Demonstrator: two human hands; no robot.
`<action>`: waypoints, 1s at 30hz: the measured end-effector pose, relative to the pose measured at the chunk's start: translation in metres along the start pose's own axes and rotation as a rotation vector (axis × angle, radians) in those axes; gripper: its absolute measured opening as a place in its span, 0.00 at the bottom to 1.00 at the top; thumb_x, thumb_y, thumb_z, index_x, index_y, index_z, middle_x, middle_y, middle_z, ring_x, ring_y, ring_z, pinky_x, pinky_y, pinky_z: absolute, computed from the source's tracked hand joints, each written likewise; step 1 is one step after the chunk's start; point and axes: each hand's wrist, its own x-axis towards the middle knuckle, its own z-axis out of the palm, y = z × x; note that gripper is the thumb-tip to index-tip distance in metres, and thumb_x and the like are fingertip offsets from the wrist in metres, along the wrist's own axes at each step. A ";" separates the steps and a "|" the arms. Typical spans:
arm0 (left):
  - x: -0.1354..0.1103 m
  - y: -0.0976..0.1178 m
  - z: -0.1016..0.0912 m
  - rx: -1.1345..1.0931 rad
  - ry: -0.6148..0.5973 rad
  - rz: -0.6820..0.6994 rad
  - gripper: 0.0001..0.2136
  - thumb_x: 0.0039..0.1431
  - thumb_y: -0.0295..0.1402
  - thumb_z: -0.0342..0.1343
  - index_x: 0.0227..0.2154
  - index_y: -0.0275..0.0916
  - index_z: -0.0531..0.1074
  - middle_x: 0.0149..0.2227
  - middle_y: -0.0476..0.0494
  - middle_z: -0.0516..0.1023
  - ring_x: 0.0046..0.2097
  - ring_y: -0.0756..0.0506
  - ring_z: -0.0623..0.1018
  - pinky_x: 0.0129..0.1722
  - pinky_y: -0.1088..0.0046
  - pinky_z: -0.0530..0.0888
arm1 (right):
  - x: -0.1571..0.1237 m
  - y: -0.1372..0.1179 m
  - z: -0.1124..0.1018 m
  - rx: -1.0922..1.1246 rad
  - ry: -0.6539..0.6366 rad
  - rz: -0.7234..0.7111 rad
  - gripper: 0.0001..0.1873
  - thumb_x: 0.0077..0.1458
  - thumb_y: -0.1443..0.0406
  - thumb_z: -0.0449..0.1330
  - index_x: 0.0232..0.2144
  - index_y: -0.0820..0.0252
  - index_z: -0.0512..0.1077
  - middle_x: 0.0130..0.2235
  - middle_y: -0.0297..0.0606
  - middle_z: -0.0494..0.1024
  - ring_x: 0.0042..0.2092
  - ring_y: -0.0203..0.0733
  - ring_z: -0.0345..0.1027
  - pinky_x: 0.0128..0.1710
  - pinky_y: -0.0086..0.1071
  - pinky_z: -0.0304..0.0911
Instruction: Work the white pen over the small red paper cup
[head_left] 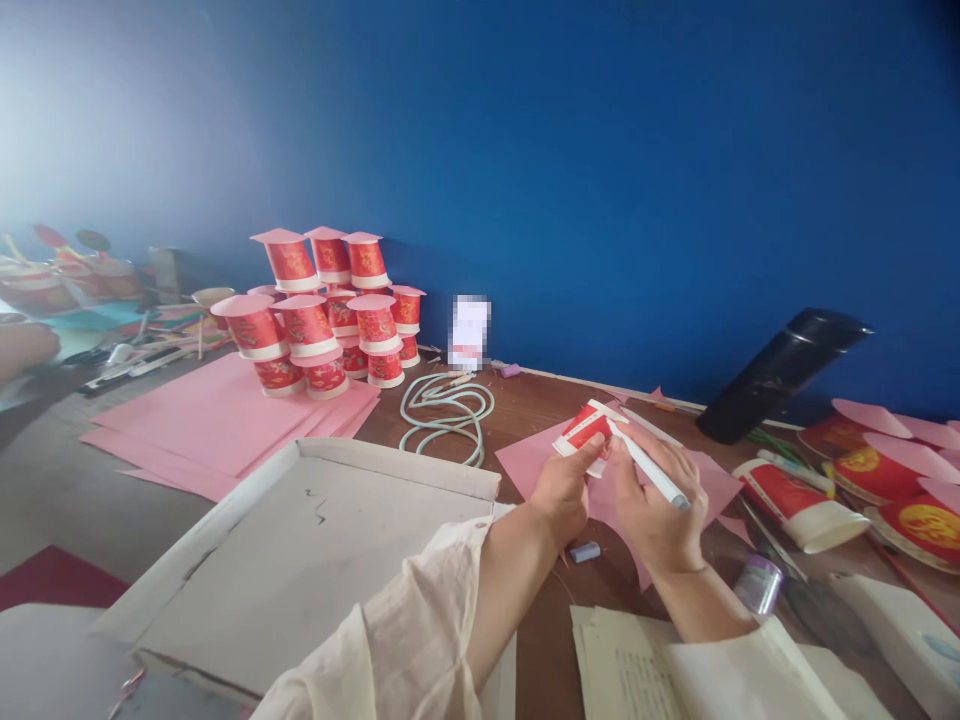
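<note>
Right of the frame's centre, the left hand [562, 492] grasps a red paper cup [580, 430]; just beside it, the right hand [666, 522] pinches a white marker [657, 474], its long axis pointing up-left at the cup; tip contact is unclear.

Stacked cups [315, 325] stand at the back of a paper pile [202, 430] on the left, a tray [322, 560] in front and, to their right, a cable [450, 415] before the phone [470, 328]. Right of the cable, the left hand [562, 490] and right hand [671, 505] have a cup [585, 425] and pen [652, 468] above a sheet [526, 462]. Further right, a lying cup [799, 500] is between the sheet and more cups [874, 465], a flask [776, 380] behind it.
</note>
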 end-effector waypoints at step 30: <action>-0.001 0.002 0.000 -0.031 -0.008 -0.005 0.18 0.42 0.37 0.67 0.37 0.34 0.77 0.41 0.37 0.79 0.52 0.38 0.74 0.57 0.63 0.62 | -0.001 -0.002 0.002 0.019 0.010 -0.027 0.12 0.54 0.67 0.58 0.43 0.61 0.73 0.39 0.41 0.80 0.39 0.41 0.73 0.47 0.36 0.64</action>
